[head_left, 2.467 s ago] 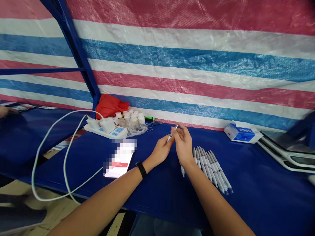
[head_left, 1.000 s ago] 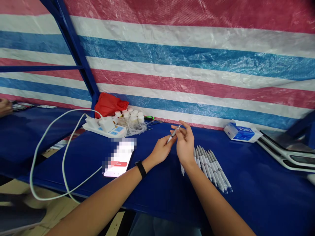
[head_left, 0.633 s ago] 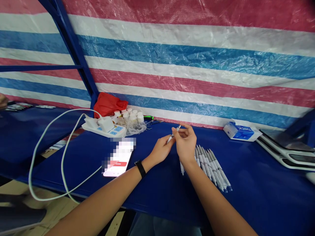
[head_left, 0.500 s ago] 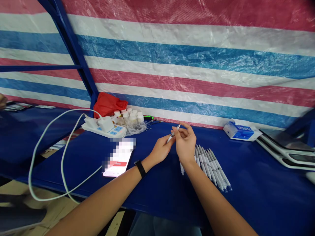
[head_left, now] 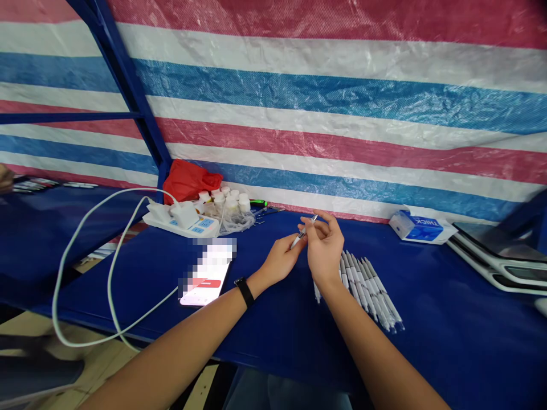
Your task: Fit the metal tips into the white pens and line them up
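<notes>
A white pen (head_left: 298,239) with a silvery tip is held between both hands above the blue table (head_left: 273,330). My left hand (head_left: 281,258), with a black band on its wrist, grips the pen's lower white end. Around the upper part, near the silvery tip, are the closed fingers of my right hand (head_left: 323,247). A row of similar pens (head_left: 370,290), white with grey tips, lies side by side on the table just right of my right hand; my right hand and forearm hide some of them.
Left of my hands lie a lit phone (head_left: 207,276) and a power strip (head_left: 183,222) with looping white cables. Behind are a red bag (head_left: 190,181) and small white bottles (head_left: 231,204). A blue-white box (head_left: 421,226) and scales (head_left: 504,259) stand right. Another person's hand (head_left: 5,177) shows far left.
Both hands still hold the pen, and the fingers of my right hand have shifted slightly around its tip. The whole view has moved very little.
</notes>
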`<state>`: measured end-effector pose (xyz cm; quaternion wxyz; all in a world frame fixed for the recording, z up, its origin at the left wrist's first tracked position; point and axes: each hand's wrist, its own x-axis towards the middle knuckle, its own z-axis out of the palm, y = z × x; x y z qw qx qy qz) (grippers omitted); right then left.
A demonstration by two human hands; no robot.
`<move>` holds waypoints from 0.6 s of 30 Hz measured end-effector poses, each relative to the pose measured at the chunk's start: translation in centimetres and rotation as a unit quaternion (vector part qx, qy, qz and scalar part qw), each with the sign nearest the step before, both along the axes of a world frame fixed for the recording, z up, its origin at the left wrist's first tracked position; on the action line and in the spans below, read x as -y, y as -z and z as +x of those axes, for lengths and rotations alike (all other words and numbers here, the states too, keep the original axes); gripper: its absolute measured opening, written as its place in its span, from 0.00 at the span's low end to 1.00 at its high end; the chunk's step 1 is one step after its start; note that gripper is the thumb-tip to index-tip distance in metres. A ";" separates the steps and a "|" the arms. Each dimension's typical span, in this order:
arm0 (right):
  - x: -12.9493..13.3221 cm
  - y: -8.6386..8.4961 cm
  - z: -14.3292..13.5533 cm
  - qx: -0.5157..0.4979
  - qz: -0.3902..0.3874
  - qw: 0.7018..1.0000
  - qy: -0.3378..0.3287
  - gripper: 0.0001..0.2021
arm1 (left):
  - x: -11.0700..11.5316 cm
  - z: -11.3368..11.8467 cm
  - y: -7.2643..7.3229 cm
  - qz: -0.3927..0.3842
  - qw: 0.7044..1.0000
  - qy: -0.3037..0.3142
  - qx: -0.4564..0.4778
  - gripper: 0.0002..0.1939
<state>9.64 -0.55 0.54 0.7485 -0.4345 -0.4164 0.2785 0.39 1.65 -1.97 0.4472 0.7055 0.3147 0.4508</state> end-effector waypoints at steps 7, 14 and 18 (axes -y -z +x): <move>0.0 -0.1 0.0 -0.005 -0.004 1.000 -0.004 0.15 | -0.2 -0.1 0.3 0.005 1.000 0.003 -0.007 0.26; -0.3 0.0 0.1 0.000 -0.008 1.000 -0.005 0.14 | -0.4 -0.2 0.6 0.014 1.000 0.005 -0.016 0.26; -0.3 0.0 0.1 0.000 -0.006 1.000 -0.005 0.14 | -0.3 -0.2 0.5 0.008 1.000 0.003 -0.023 0.26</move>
